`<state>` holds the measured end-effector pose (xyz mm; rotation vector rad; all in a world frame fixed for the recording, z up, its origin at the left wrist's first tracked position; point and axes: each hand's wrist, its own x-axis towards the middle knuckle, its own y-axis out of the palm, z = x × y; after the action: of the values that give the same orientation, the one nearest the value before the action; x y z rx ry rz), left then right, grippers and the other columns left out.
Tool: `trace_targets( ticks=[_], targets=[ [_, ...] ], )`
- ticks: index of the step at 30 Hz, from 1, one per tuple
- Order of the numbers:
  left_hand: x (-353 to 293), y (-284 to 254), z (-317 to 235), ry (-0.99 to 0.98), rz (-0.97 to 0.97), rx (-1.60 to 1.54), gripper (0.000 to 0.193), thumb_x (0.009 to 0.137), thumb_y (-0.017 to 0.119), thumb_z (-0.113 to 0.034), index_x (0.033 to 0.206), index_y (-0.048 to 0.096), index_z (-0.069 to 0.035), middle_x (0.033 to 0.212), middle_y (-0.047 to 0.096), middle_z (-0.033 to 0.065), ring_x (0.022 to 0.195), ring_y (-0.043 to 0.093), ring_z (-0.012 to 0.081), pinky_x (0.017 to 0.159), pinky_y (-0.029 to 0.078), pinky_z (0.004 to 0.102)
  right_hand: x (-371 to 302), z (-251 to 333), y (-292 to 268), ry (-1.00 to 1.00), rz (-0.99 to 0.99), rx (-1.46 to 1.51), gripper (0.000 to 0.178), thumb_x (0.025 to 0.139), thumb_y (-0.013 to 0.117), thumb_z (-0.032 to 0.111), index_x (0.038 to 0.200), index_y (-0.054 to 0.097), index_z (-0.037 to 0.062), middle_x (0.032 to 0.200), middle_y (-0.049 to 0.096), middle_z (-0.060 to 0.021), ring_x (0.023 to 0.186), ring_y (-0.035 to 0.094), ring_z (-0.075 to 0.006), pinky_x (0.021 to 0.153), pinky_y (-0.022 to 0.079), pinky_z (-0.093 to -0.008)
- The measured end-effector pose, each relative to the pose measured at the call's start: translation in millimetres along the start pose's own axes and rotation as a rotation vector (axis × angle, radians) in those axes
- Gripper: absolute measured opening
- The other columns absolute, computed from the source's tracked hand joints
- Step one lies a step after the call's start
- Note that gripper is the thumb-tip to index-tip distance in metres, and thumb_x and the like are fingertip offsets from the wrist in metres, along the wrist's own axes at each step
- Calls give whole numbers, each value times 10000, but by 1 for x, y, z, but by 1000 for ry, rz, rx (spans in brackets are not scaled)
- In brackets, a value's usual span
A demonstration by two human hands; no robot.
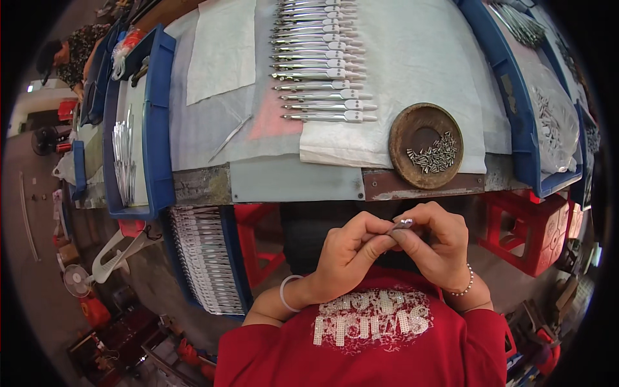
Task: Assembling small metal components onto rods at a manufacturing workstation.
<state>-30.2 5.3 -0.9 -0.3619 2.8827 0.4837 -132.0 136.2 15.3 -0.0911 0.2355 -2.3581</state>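
Close in front of my body, my left hand (353, 253) and my right hand (440, 245) meet with thumbs and fingertips pinched together. Between them a small shiny metal part (404, 224) shows at the fingertips; most of it is covered, so its kind cannot be told. Just beyond, at the table's front edge, a round brown dish (401, 169) holds many tiny silver metal pieces (433, 153). Farther off, a row of silver drawing compasses (325, 117) with white heads lies side by side on white cloth (419, 58).
Blue trays stand left (161, 122) and right (516, 109) on the table; the right one has a plastic bag (548, 122) of metal parts. Below left sits a tray of many compasses (206, 258). Red stools (535, 232) are under the table. A person (77, 55) works far left.
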Motion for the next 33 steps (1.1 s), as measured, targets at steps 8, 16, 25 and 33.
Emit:
trace_targets(
  ticks=[8,16,25,33],
  targets=[
    [3,-1,-4,22,39,119,108,892,540,-45,957,538,41,822,662,86,783,620,81,669,495,205,4,-2,-7,-136,45,-37,75,780,644,8,832,592,-8,708,608,-68,551,603,-116,482,442,-211],
    [10,-1,-9,-54,152,181,102,888,549,-54,929,523,36,770,658,92,735,628,88,634,499,210,-2,-5,-11,81,69,125,61,824,617,31,831,581,-17,670,626,-52,587,625,-92,504,464,-185],
    [8,-4,7,-340,216,-117,88,890,529,-9,938,467,32,891,619,126,840,616,138,753,496,239,-11,-18,-2,337,29,343,101,838,586,31,770,523,-11,632,588,-29,539,576,-56,462,435,-172],
    [20,-7,3,-567,219,-307,111,883,564,-95,899,499,-7,849,649,143,747,654,186,645,536,261,-10,-29,-1,573,-6,434,159,843,594,96,720,505,52,608,522,36,487,413,6,407,280,-156]
  ],
)
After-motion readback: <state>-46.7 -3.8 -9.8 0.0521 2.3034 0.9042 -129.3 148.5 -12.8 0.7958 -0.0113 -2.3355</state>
